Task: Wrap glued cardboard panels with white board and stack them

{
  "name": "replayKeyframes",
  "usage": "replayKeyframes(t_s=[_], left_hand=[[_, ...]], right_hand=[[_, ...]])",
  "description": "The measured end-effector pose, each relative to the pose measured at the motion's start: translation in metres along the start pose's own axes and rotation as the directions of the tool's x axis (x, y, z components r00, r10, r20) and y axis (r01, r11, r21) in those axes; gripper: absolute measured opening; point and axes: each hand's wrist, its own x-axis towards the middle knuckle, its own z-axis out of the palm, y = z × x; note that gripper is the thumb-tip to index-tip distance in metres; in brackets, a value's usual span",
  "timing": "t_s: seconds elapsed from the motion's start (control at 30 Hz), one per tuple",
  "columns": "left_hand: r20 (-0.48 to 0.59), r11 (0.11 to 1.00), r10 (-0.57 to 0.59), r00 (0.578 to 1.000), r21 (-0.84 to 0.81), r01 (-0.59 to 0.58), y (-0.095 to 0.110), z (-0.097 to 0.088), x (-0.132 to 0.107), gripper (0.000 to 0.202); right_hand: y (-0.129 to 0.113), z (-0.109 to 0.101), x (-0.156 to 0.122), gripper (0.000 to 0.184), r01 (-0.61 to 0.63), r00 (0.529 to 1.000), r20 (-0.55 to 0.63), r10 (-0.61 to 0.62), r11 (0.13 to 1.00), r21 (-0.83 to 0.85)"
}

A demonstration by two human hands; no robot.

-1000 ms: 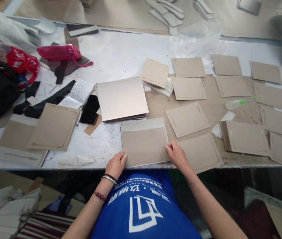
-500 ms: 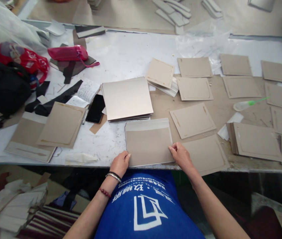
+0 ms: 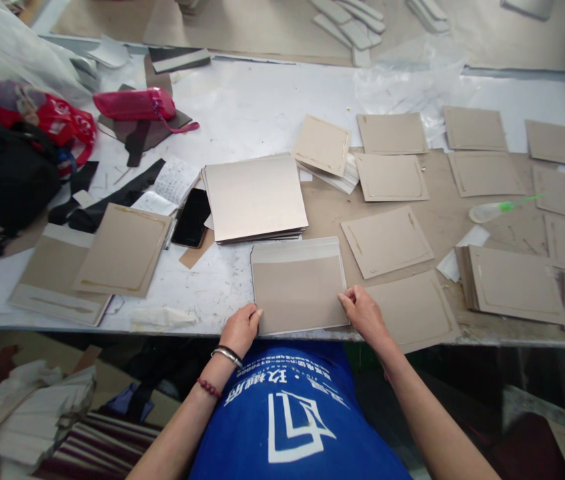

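A tan cardboard panel (image 3: 298,290) with a pale silver strip along its far edge lies at the near edge of the white table (image 3: 242,113). My left hand (image 3: 241,328) grips its near left corner, fingers curled at the edge. My right hand (image 3: 364,312) pinches its right edge near the lower corner. A stack of silver sheets (image 3: 255,197) lies just beyond the panel. To the right lies another tan card (image 3: 415,309), touching my right hand's side.
Several tan cards (image 3: 485,173) are spread over a brown board on the right, with a stack (image 3: 512,283) and a green-tipped glue bottle (image 3: 492,211). A black phone (image 3: 191,217), tan panels (image 3: 117,250), a pink pouch (image 3: 132,105) and bags (image 3: 7,170) sit left.
The view shifted slightly between the earliest frame and now. Both hands stay on the panel's near corners; nothing on the table has visibly moved.
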Motion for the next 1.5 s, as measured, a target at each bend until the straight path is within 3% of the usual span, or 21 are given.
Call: replayKeyframes(t_s=[0.87,1.5], left_hand=[[-0.001,0.999,-0.014,1.000,-0.041,0.014,0.0000,0.0004,0.0016,0.025],[0.013,0.999,-0.022,1.000,0.024,0.022,0.0038,-0.0018,0.0015,0.025]], right_hand=[[0.0011,0.0013,0.0000,0.016,0.017,1.000,-0.015,-0.017,1.000,0.002],[-0.0015,-0.0001,-0.0008,0.014,0.034,0.999,-0.016,-0.035,0.999,-0.042]])
